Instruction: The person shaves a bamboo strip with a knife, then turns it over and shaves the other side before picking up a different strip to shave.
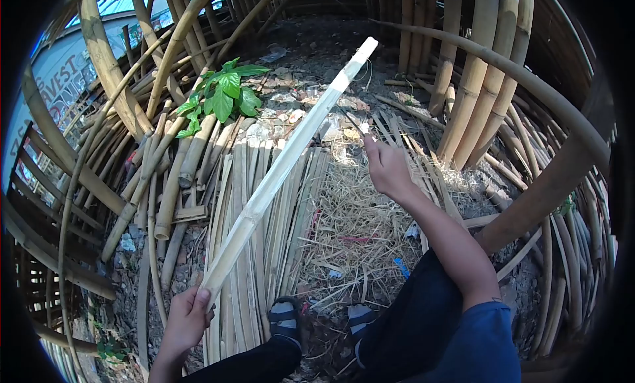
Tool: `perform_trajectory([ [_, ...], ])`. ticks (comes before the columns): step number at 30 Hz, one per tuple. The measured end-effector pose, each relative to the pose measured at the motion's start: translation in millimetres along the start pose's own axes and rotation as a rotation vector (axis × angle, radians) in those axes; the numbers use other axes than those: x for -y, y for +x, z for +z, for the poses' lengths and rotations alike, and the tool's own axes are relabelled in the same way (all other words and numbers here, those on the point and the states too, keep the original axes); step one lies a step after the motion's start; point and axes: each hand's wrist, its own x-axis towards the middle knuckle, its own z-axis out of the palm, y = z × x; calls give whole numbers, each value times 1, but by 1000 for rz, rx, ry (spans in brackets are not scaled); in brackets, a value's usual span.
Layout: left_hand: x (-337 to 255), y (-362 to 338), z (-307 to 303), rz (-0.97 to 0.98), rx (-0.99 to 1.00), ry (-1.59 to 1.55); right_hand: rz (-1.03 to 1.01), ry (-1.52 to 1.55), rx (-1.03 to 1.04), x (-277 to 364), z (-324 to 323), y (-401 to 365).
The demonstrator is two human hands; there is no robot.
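Observation:
My left hand is closed around the lower end of a long split bamboo strip. The strip slants up and away to the right, its pale hollow inner side facing me. My right hand is closed on a knife, whose thin dark blade points up and to the left. The blade is apart from the strip, to the right of its upper half. The knife's handle is hidden in my fingers. Below the raised strip, many split bamboo slats lie side by side on the ground.
Bamboo shavings cover the ground between the slats and my right leg. Thick upright bamboo poles stand at the right, with a curved pole crossing them. A leafy green plant grows at upper left beside stacked bamboo. My sandalled feet are below.

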Motion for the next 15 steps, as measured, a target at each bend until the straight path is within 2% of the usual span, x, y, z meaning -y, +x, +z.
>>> perform_trajectory([
  [4, -5, -2, 6, -6, 41, 3, -338, -38, 104, 14, 27, -21],
  [5, -6, -3, 6, 0, 60, 11, -330, -42, 98, 16, 29, -21],
  [7, -8, -8, 7, 18, 46, 57, -449, -91, 107, 19, 31, -20],
  [10, -10, -16, 1, 28, 42, 121, -376, -193, 31, -11, 27, 6],
  [12, -10, -18, -2, 31, 54, 142, -437, -187, 16, -25, 25, 10],
  [15, -2, -19, -3, 18, 90, 274, -443, -264, 80, -35, 21, 6],
])
